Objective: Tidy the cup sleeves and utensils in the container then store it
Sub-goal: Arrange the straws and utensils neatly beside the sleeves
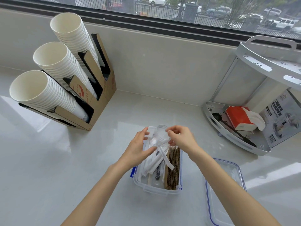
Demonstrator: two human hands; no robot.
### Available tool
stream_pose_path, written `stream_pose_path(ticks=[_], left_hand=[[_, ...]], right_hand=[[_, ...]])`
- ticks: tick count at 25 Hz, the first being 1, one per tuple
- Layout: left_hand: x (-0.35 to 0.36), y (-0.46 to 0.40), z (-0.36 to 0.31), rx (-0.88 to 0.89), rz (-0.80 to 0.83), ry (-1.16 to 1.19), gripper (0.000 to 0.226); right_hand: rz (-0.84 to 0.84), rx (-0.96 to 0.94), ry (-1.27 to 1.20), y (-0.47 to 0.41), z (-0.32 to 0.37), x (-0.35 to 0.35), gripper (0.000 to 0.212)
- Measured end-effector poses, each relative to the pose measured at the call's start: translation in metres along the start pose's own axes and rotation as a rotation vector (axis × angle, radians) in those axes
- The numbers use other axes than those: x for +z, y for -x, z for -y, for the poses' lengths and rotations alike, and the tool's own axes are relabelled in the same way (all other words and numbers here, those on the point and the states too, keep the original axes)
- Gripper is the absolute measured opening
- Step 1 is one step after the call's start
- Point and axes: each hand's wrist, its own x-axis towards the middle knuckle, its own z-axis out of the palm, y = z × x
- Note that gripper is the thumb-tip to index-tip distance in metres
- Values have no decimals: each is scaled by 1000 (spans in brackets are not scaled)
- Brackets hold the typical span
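Note:
A clear plastic container [156, 190] with blue latches sits open on the counter in front of me. Brown corrugated cup sleeves [174, 168] stand on edge along its right side. White wrapped utensils [154, 162] lie jumbled on its left. Over the far end of the container, my right hand [182, 137] pinches a small clear plastic cup [161, 132] by its rim. My left hand [140, 147] holds the cup's other side and the tops of the wrapped utensils. The container's clear lid [223, 191] with a blue rim lies on the counter to the right.
A cardboard dispenser [101, 98] with three stacks of white paper cups [53, 88] stands at the left back. A white corner shelf [236, 128] at the right holds an orange tissue pack [239, 118], a black scoop and a box. A window ledge runs behind.

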Motion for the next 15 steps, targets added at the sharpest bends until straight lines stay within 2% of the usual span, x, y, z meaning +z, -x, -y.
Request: stream_pose_path(ticks=[2, 4, 6, 10, 15], left_hand=[[2, -5, 0, 11, -13, -189, 45], [9, -11, -2, 27, -7, -377, 32], [19, -17, -7, 49, 26, -481, 30], [42, -29, -11, 83, 214, -630, 34], [38, -34, -4, 86, 192, -804, 35]], right_hand=[[-79, 4, -15, -2, -2, -9, 11], [-128, -1, 6, -5, -5, -15, 10], [-157, -3, 19, -6, -9, -19, 11], [-161, 21, 0, -10, -16, -23, 14], [-129, 34, -22, -15, -20, -22, 9]])
